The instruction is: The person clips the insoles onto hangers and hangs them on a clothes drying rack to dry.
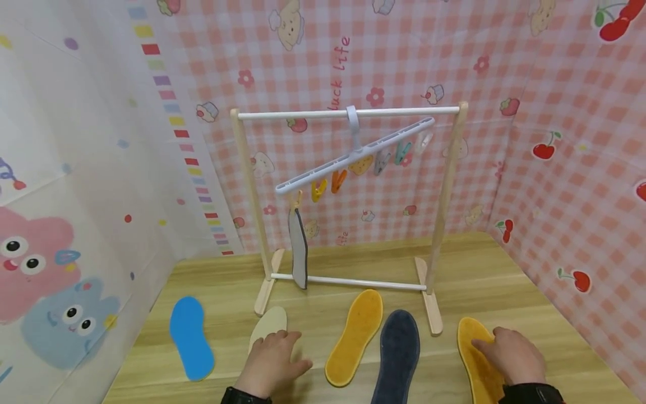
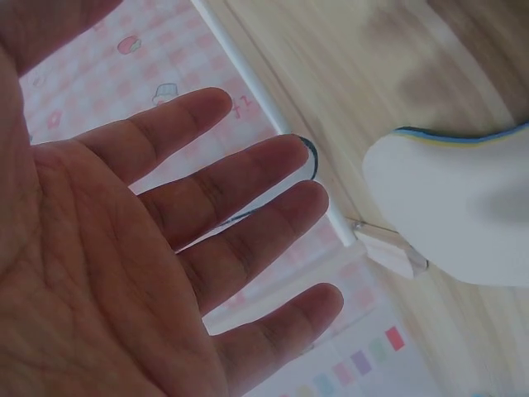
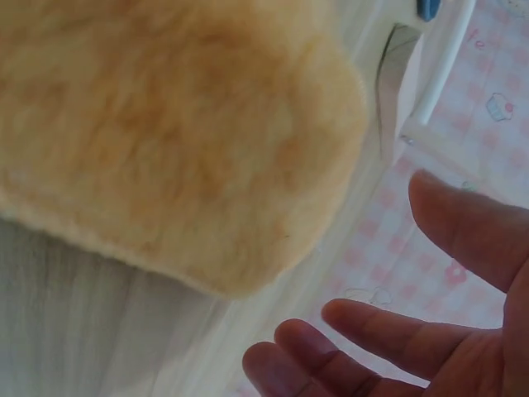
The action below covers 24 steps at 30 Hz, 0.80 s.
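Observation:
My left hand (image 1: 272,362) hovers over a cream insole (image 1: 271,322), its fingers spread in the left wrist view and nothing between them. That insole's pale face (image 2: 463,198) lies just beyond the fingertips. At the right, my right hand (image 1: 515,356) is above a fuzzy yellow insole (image 1: 471,342). The right wrist view shows its thumb and fingers extended, apart from the insole's rounded end (image 3: 273,165). From the left end of a white hanger (image 1: 323,169), a small clip (image 1: 298,199) holds a grey insole with a dark edge (image 1: 299,247).
A wooden rack (image 1: 447,196) carries the hanger on its white top bar (image 1: 404,111). Several clips, such as an orange clip (image 1: 338,180), dangle along the hanger. On the wooden table lie a blue insole (image 1: 192,339), another yellow insole (image 1: 355,336) and a dark insole (image 1: 400,353).

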{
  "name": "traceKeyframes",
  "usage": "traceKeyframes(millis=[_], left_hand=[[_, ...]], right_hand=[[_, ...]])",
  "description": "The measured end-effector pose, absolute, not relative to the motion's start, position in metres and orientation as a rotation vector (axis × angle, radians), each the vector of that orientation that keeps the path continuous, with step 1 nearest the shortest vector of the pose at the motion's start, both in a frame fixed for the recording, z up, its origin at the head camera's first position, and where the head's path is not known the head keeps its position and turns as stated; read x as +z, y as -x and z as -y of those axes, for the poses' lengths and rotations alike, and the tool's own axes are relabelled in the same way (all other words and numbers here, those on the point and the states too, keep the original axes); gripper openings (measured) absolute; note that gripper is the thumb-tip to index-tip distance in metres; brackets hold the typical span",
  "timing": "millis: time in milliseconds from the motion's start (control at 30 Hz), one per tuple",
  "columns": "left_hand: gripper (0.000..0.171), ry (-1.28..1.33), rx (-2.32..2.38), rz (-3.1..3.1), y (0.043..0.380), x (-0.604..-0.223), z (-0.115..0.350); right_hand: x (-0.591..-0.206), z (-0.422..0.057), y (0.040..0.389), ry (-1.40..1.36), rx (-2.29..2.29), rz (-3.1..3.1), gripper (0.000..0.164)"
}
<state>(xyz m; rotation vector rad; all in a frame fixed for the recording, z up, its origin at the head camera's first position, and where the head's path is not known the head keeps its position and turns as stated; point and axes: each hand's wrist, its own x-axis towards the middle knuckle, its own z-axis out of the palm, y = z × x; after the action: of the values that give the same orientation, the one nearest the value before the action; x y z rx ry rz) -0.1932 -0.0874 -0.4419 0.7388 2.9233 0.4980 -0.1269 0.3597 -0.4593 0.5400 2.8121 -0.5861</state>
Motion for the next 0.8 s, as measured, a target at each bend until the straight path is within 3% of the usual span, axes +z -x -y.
traceKeyframes(millis=[267, 800], left_hand=[[0.057, -0.780, 0.436, -2.887, 0.188, -0.453, 0.085], [0.057, -0.794, 0.435, -2.870, 0.183, -0.458, 0.079]], right_hand=[[-0.463, -0.359, 0.120, -0.588, -0.631, -2.740, 0.056], [-0.483, -0.372, 0.123, -0.649, -0.620, -2.634, 0.048]])
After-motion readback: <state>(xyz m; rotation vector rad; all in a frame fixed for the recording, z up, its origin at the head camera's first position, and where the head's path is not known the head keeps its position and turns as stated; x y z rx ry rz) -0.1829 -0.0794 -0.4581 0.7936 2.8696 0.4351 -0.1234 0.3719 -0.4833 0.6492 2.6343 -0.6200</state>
